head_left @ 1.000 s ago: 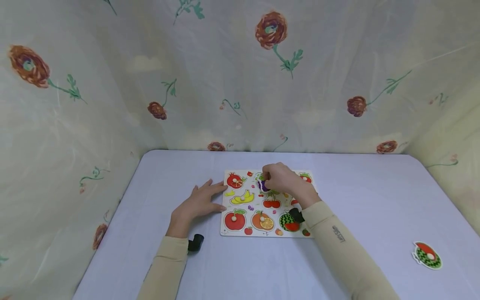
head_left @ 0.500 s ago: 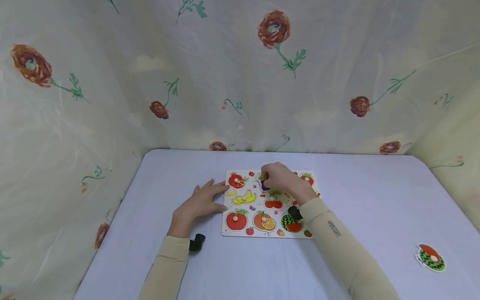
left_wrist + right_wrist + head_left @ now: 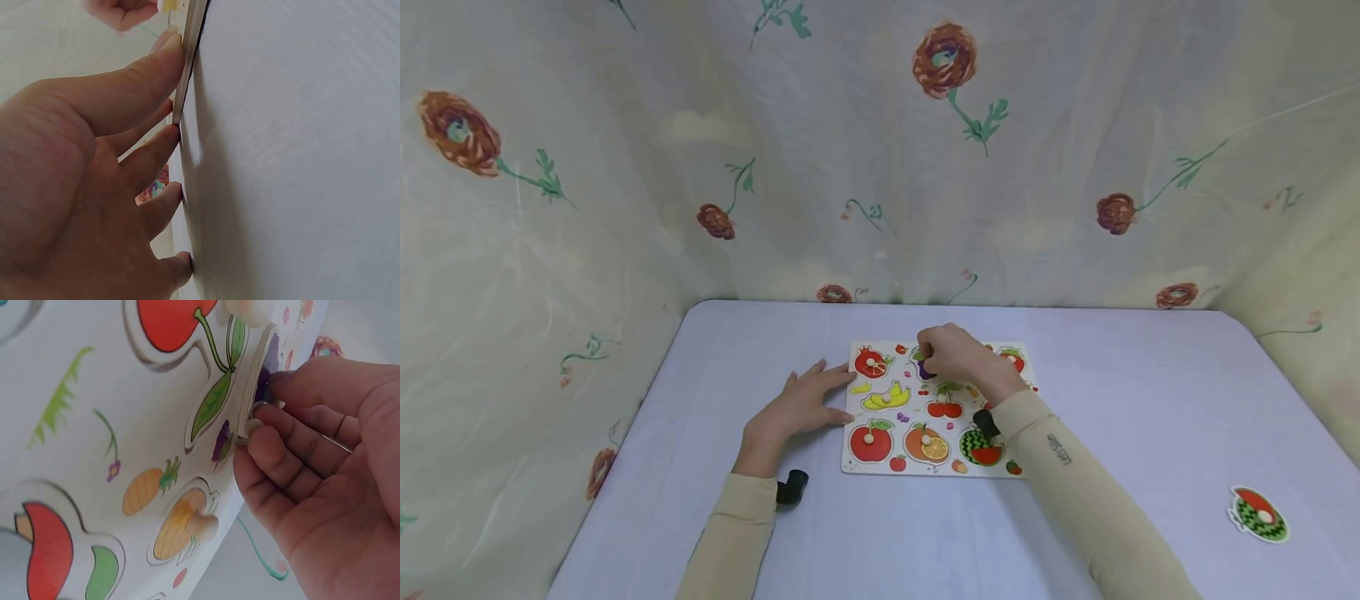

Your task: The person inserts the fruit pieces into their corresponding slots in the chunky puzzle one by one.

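Observation:
A fruit knob puzzle board (image 3: pixel 880 472) lies on the table, with pictures of apple, orange, banana, cherries and other fruit. My right hand (image 3: pixel 955 354) is over the board's upper middle, its fingers and thumb curled on a purple grape puzzle piece (image 3: pixel 927 369). In the right wrist view the grape piece (image 3: pixel 269 362) stands slightly raised and tilted against the board, thumb and fingertips at it. My left hand (image 3: pixel 793 404) lies with fingers spread at the board's left edge. The left wrist view shows its thumb and fingertips (image 3: pixel 172 53) along that wooden edge.
A watermelon puzzle piece (image 3: pixel 1258 515) with a pale knob lies apart on the table's right side. The pineapple piece (image 3: pixel 187 519) shows a wooden knob. A floral curtain (image 3: pixel 880 167) rises behind the pale table (image 3: pixel 895 542).
My right hand has shifted slightly left with the grape piece, which shows less of its white edge in the head view. The left hand stays at the board's edge.

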Tool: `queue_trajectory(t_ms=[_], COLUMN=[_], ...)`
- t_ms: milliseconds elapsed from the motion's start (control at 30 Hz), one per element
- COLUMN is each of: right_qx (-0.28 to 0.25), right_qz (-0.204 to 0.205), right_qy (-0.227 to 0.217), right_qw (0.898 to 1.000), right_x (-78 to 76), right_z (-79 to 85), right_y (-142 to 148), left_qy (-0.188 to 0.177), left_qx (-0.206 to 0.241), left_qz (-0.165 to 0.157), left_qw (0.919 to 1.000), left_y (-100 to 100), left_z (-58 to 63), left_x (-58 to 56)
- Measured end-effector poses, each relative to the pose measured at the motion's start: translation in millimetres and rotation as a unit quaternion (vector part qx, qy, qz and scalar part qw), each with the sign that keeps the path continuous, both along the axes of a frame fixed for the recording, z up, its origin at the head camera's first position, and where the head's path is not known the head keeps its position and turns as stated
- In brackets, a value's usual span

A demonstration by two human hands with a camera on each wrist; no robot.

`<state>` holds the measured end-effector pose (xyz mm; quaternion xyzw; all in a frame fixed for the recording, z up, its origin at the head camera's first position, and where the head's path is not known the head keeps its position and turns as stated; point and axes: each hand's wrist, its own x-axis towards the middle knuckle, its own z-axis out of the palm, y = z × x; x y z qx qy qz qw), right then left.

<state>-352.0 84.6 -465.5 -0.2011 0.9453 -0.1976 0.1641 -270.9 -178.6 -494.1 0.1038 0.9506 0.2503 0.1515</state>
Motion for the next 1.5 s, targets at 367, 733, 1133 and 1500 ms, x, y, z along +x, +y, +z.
queue_trajectory(t_ms=[367,733,1133,1500], right_qx=[0.026,0.032,0.023,0.014], right_qz=[0.023,0.022,0.02,0.015], right_qy=[0.013,0.018,0.031,0.051], right_qw=[0.999,0.999,0.999,0.998], right_x=[-1.8,2.8,10.9,15.6], right_z=[-0.4,-1.2,-1.2,-1.7], right_y=[-3.8,-1.3,0.1,3.0], left_qy=[-0.002,-0.001,-0.001,-0.003], left_qx=[0.0,0.003,0.007,0.008], left_qz=[0.005,0.001,-0.004,-0.001], left_qw=[1.0,1.0,1.0,1.0], left_y=[0.8,3.2,1.6,2.6], left_z=[1.5,3.5,1.0,-0.5], left_x=[1.1,1.5,0.1,1.1])
